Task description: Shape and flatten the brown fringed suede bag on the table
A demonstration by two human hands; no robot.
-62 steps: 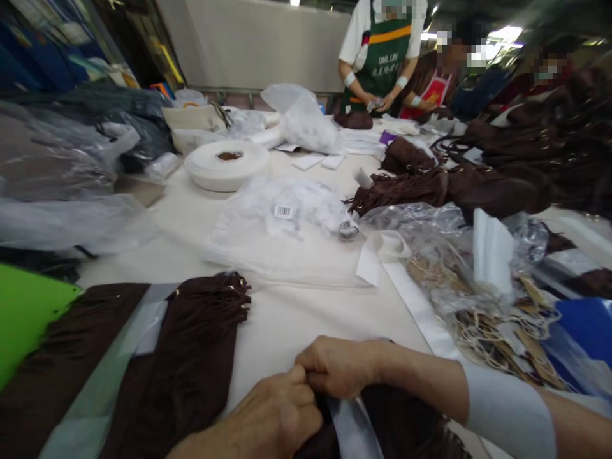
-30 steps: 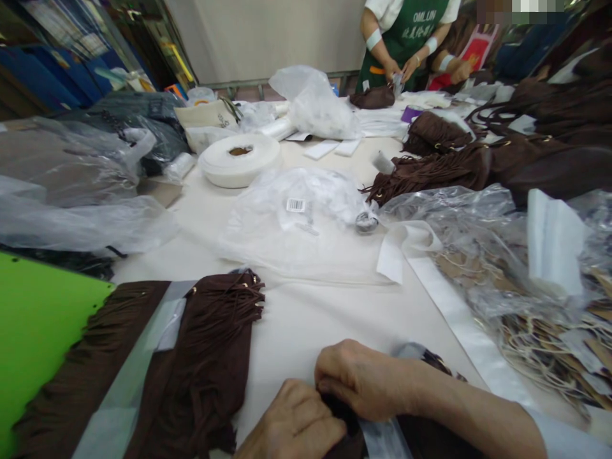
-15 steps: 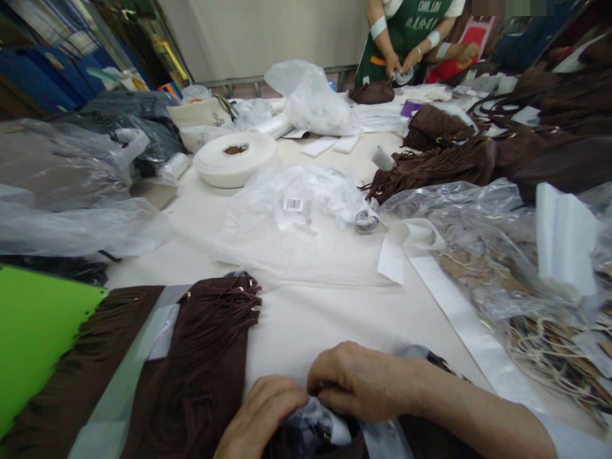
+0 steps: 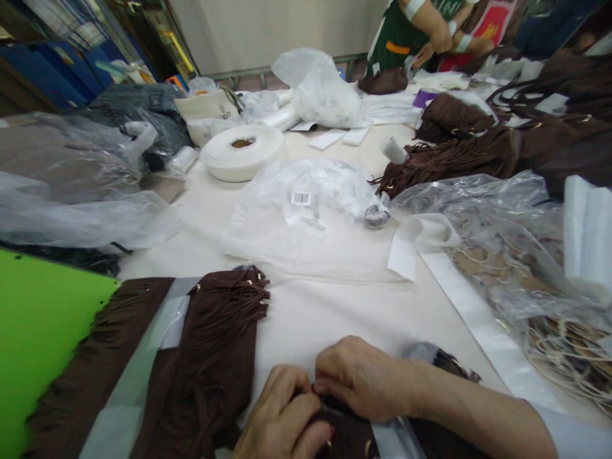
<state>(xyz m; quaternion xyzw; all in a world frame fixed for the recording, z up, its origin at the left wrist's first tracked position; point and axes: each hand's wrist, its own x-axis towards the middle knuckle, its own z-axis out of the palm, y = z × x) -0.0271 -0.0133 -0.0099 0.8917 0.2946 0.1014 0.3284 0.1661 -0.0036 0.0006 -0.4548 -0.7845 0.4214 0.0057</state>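
Bag (image 4: 351,435), dark brown with gold-toned fittings (image 4: 368,447) and a translucent band (image 4: 396,437), in the grip of both hands (image 4: 282,414) (image 4: 361,379)

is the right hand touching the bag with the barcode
Apart. The head view shows a strip of white tabletop between the right hand and the near edge of the barcode bag.
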